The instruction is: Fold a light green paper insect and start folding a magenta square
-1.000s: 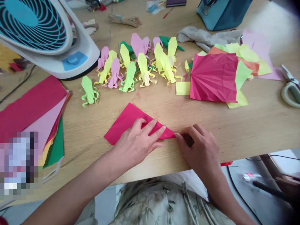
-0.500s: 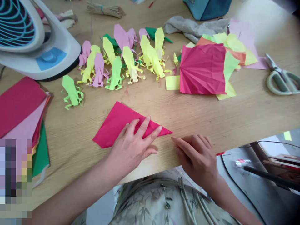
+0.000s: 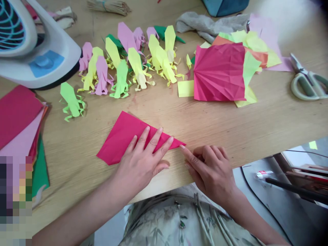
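A folded crimson paper (image 3: 115, 136) lies flat on the table, its narrow tip pointing right. My left hand (image 3: 143, 153) rests on it with fingers spread, pressing its right half against the wood; part of the sheet is hidden beneath. At the narrow tip, the stretched index finger of my right hand (image 3: 210, 167) touches or nearly touches the paper. The other fingers of that hand are curled in, and I see nothing in them.
Several folded paper figures (image 3: 123, 80) stand behind the paper. Creased crimson paper (image 3: 220, 73) covers coloured scraps, with scissors (image 3: 306, 80) to the right. A white fan (image 3: 61, 51) and stacked coloured sheets (image 3: 17, 116) are at left; a grey cloth (image 3: 205, 25) lies behind.
My right index finger has moved up and left to the paper's narrow tip. My left fingers lie flatter and wider apart on the paper. The whole view has shifted slightly.
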Tool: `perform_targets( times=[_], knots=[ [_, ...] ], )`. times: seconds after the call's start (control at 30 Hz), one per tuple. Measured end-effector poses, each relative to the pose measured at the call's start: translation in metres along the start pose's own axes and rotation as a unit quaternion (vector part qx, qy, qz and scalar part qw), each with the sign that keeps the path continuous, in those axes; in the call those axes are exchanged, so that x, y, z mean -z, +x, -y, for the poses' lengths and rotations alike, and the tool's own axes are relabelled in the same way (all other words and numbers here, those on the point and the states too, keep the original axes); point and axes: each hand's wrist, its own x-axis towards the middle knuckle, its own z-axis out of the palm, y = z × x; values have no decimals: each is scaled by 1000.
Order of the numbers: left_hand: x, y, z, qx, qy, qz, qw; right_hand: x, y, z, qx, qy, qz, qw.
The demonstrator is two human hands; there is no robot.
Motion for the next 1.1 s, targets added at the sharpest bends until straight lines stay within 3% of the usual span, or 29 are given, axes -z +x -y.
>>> perform_targets(
  times=[1.1],
  knots=[
    [-4,-2,-2,15,-12,-9,1000,-1,2,-1,-6,-13,29,999]
  ],
)
